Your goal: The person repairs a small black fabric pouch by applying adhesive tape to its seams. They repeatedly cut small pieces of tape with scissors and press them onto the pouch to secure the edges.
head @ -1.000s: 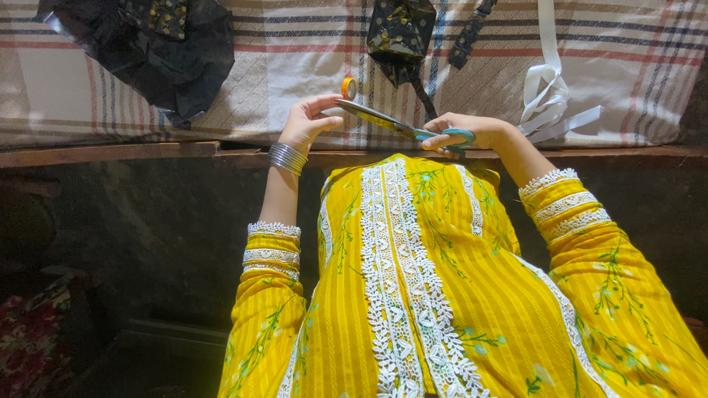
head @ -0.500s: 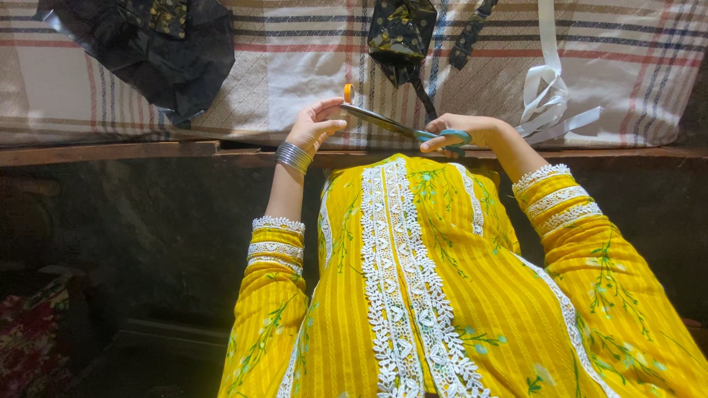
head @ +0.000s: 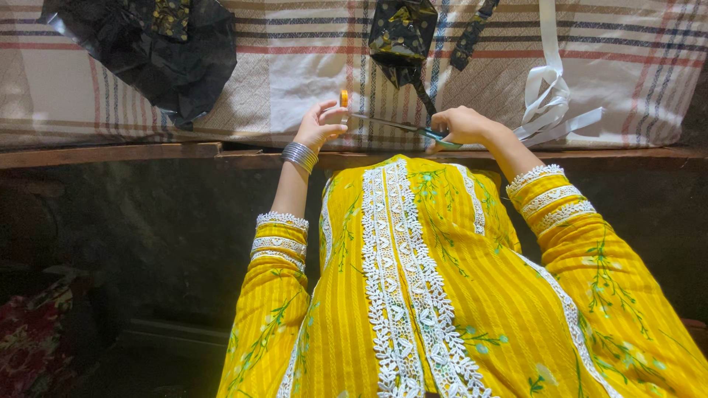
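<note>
Right hand [head: 463, 124] gripping scissors [head: 402, 126], blades pointing left

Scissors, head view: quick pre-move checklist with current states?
1. Right hand grips the scissors at the green handles: ok.
2. Blades point toward the left hand; open or closed: cannot tell.
3. Left hand fingers pinch the small orange piece: ok.
4. Blade tip apart from the left fingers: cannot tell, it lies very close.
5. Black wrapped piece and white ribbon lie apart from the blades on the striped cloth: ok.
</note>
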